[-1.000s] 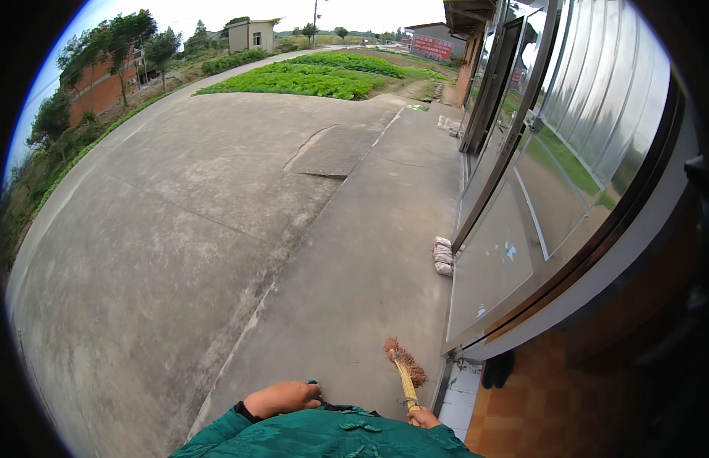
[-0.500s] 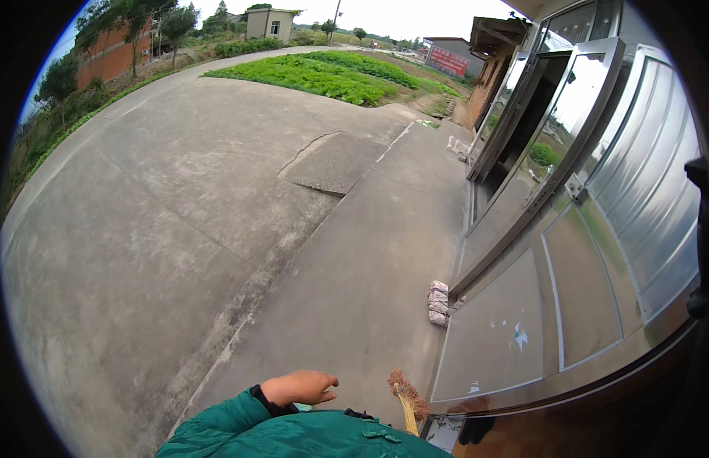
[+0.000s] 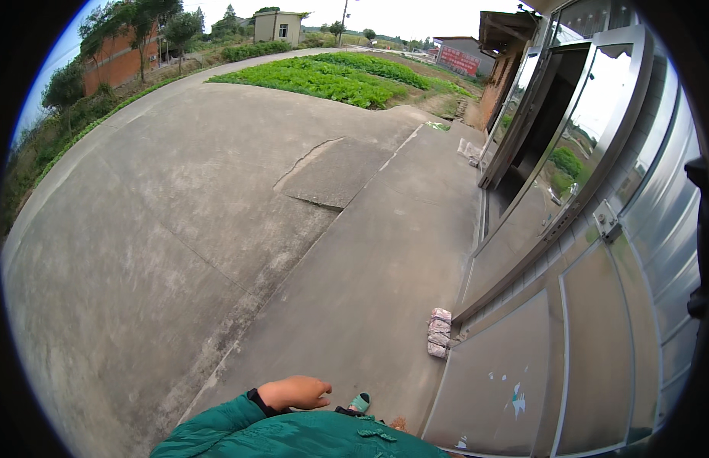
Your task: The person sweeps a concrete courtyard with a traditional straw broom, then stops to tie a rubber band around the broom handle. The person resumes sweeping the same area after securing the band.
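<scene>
where concrete spreads, left hand (image 3: 293, 393) hangs empty.

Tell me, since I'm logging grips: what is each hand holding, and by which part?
The left hand is loosely curled over the concrete yard and holds nothing. The right hand is out of view, so its hold cannot be told.

Green jacket sleeve (image 3: 217, 431), dark inner cuff (image 3: 256, 402), green slipper (image 3: 360, 402)

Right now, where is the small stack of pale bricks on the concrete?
In the head view, the stack of bricks sits lower right of centre on the concrete yard, against the foot of the metal door, ahead and right of the left hand.
</scene>
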A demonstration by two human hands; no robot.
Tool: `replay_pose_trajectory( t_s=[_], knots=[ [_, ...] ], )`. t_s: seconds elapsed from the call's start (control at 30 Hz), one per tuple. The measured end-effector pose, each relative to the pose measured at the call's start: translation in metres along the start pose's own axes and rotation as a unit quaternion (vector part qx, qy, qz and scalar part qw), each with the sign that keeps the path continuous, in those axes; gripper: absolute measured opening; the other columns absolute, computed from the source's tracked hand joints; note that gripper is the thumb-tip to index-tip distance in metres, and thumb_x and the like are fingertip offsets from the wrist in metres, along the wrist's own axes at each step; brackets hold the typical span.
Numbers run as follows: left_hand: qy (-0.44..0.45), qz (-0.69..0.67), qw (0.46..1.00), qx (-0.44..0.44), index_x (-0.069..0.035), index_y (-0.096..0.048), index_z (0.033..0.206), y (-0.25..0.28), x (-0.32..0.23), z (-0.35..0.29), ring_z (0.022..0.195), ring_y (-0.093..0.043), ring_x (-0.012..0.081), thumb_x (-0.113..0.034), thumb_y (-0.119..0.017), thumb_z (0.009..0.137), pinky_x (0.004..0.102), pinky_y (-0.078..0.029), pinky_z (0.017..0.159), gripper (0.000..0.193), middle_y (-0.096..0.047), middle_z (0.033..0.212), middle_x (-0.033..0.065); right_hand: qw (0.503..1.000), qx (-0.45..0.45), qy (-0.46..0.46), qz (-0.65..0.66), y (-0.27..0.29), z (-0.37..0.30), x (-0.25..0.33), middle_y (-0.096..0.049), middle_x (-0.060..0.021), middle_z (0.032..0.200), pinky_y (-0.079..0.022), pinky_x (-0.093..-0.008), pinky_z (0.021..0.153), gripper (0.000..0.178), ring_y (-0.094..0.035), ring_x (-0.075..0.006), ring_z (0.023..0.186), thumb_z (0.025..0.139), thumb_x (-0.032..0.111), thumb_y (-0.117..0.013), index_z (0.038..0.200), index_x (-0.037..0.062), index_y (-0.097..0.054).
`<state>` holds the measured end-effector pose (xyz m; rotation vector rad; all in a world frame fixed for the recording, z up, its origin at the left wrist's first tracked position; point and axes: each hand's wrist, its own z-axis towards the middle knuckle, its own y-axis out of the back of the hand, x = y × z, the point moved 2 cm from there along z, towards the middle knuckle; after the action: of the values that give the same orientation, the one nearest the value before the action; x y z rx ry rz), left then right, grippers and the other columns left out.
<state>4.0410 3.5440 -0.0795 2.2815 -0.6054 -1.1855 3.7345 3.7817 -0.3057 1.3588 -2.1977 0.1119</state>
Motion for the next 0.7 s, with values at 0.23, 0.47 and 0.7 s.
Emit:
replay_pose_trajectory(
  t_s=[0.23, 0.47, 0.7],
  knots=[
    [0.015, -0.015, 0.999, -0.037, -0.004, -0.054, 0.121, 0.072, -0.054, 0.067, 0.103, -0.059, 0.038, -0.032, -0.052, 0.092, 0.0462, -0.048, 0.084, 0.04, -0.063, 0.111, 0.0199, 0.999, 0.047, -0.02, 0.012, 0.068, 0.036, 0.068, -0.059, -0.0101, 0.078, -0.05, -0.034, 0.051, 0.026, -0.059, -0.0199, 0.062, 0.081, 0.005, -0.064, 0.104, 0.001, -0.054],
    [0.033, -0.052, 0.998, -0.027, -0.003, -0.056, 0.115, 0.114, -0.073, 0.116, 0.098, -0.06, 0.0382, -0.029, -0.054, 0.09, 0.0459, -0.048, 0.083, 0.036, -0.063, 0.103, 0.0199, 0.988, 0.101, -0.051, 0.101, 0.094, 0.067, 0.117, -0.053, -0.0074, 0.069, -0.046, -0.0318, 0.041, 0.019, -0.054, -0.0182, 0.053, 0.083, 0.002, -0.059, 0.098, 0.0052, -0.048],
    [0.002, -0.032, 0.997, -0.066, -0.005, -0.056, 0.113, 0.165, -0.055, 0.193, 0.095, -0.061, 0.0375, -0.029, -0.056, 0.088, 0.0464, -0.049, 0.079, 0.035, -0.063, 0.101, 0.0187, 0.986, 0.102, -0.057, 0.117, 0.108, 0.111, 0.183, -0.054, -0.0065, 0.069, -0.046, -0.0303, 0.041, 0.023, -0.054, -0.0161, 0.052, 0.082, 0.001, -0.059, 0.102, 0.0058, -0.049]
  ],
)
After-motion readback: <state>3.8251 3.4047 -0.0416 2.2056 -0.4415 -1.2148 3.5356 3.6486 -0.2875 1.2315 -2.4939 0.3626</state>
